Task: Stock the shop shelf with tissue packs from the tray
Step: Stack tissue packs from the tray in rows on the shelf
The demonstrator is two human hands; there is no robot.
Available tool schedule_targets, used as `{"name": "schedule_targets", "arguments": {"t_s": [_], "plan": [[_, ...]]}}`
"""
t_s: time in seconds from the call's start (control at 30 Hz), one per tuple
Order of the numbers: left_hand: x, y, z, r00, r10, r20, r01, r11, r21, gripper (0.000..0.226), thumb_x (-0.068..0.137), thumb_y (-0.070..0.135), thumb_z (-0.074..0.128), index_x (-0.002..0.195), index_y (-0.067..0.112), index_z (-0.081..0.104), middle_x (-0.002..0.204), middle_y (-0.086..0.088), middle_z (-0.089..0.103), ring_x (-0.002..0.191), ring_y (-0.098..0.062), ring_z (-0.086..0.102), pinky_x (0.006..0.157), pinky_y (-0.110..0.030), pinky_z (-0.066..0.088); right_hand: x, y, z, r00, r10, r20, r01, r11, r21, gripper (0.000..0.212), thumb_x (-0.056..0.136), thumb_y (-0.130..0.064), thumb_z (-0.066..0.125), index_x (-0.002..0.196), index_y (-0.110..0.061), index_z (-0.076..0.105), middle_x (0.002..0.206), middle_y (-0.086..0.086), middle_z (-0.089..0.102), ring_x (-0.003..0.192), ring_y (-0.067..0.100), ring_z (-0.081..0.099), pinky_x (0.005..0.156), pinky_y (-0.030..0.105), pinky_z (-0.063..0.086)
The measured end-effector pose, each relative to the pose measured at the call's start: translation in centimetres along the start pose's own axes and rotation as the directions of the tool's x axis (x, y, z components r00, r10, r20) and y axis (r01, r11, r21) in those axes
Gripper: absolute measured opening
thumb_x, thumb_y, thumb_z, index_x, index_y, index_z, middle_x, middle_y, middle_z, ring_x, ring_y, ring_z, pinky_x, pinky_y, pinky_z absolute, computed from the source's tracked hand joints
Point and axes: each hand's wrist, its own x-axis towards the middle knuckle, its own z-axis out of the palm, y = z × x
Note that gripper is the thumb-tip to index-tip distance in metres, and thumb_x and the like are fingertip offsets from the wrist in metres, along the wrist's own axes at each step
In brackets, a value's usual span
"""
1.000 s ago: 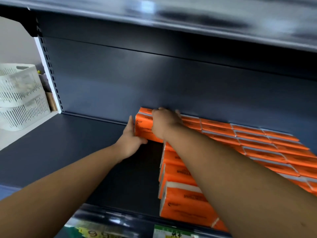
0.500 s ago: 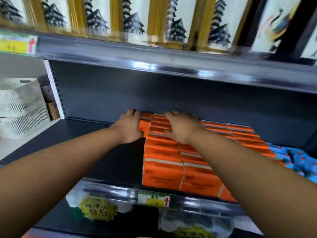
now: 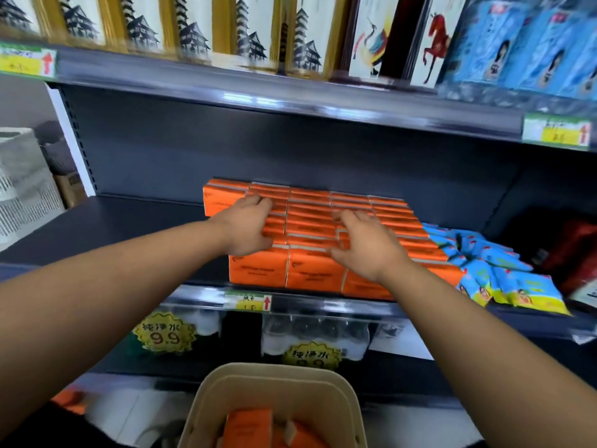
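Several orange tissue packs (image 3: 310,218) stand in tight rows on the dark shelf (image 3: 129,227), reaching from its back wall to its front edge. My left hand (image 3: 248,227) rests on top of the left rows, fingers loosely bent, holding nothing. My right hand (image 3: 365,247) hovers over or touches the front middle packs with fingers spread. Below, at the bottom centre, a beige tray (image 3: 274,389) holds more orange tissue packs (image 3: 252,428).
Blue and yellow packets (image 3: 494,273) lie right of the orange rows, with a dark red item (image 3: 575,250) beyond. Boxed goods fill the upper shelf (image 3: 290,95). Bottled water packs (image 3: 316,334) sit below. A white basket (image 3: 22,185) stands at far left.
The view has pulled back and down, so the tray now shows. Both hands have drawn back from the rearmost packs toward the front rows.
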Motion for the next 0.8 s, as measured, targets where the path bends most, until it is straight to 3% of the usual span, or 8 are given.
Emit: {"name": "schedule_targets", "arguments": {"t_s": [0.1, 0.27, 0.33, 0.6, 0.8], "plan": [[-1.5, 0.8, 0.7, 0.999, 0.036, -0.039, -0.037, 0.999, -0.039, 0.063, 0.084, 0.032, 0.065, 0.138, 0.012, 0.039, 0.135, -0.010, 0.043, 0.127, -0.029, 0.042, 0.102, -0.034, 0.038, -2.2, 0.9, 0.9, 1.000, 0.018, 0.001, -0.018, 1.000, 0.017, 0.060, 0.084, -0.047, 0.062, 0.137, -0.026, 0.043, 0.139, 0.001, 0.046, 0.129, 0.028, 0.044, 0.102, 0.044, 0.041], [-5.3, 1.2, 4.3, 0.973, 0.137, -0.187, -0.152, 0.986, -0.069, 0.037, 0.086, 0.034, 0.061, 0.120, 0.021, 0.055, 0.112, 0.003, 0.054, 0.100, -0.019, 0.056, 0.082, -0.038, 0.050, -5.6, 0.9, 3.3, 0.998, -0.022, 0.051, 0.023, 1.000, -0.008, 0.051, 0.090, -0.046, 0.057, 0.136, -0.027, 0.043, 0.135, 0.000, 0.047, 0.126, 0.025, 0.044, 0.100, 0.042, 0.038], [-6.6, 1.0, 6.9, 0.967, 0.170, -0.188, -0.183, 0.981, -0.057, 0.034, 0.087, 0.037, 0.059, 0.118, 0.023, 0.056, 0.111, 0.005, 0.055, 0.099, -0.018, 0.056, 0.078, -0.038, 0.051, -6.7, 0.7, 4.6, 0.996, -0.035, 0.087, 0.038, 0.999, -0.035, 0.051, 0.090, -0.046, 0.056, 0.136, -0.027, 0.042, 0.137, 0.000, 0.046, 0.127, 0.025, 0.042, 0.101, 0.043, 0.038], [-9.4, 0.3, 17.3, 0.992, 0.114, 0.059, -0.108, 0.989, -0.103, 0.046, 0.088, 0.040, 0.057, 0.130, 0.025, 0.048, 0.123, 0.003, 0.051, 0.107, -0.019, 0.055, 0.082, -0.039, 0.052, -9.5, -0.9, 12.6, 0.973, -0.048, 0.226, 0.054, 0.998, -0.020, 0.050, 0.091, -0.042, 0.055, 0.136, -0.024, 0.042, 0.134, 0.001, 0.046, 0.126, 0.026, 0.041, 0.100, 0.045, 0.037], [-11.5, -1.4, 24.0, 0.966, 0.004, 0.257, 0.020, 0.996, -0.091, 0.052, 0.088, 0.038, 0.057, 0.136, 0.027, 0.040, 0.128, 0.001, 0.048, 0.117, -0.021, 0.049, 0.091, -0.037, 0.047, -11.8, -1.8, 19.3, 0.930, -0.016, 0.367, 0.019, 1.000, -0.004, 0.050, 0.092, -0.038, 0.055, 0.138, -0.023, 0.039, 0.139, 0.002, 0.043, 0.130, 0.027, 0.039, 0.105, 0.048, 0.034]]}}
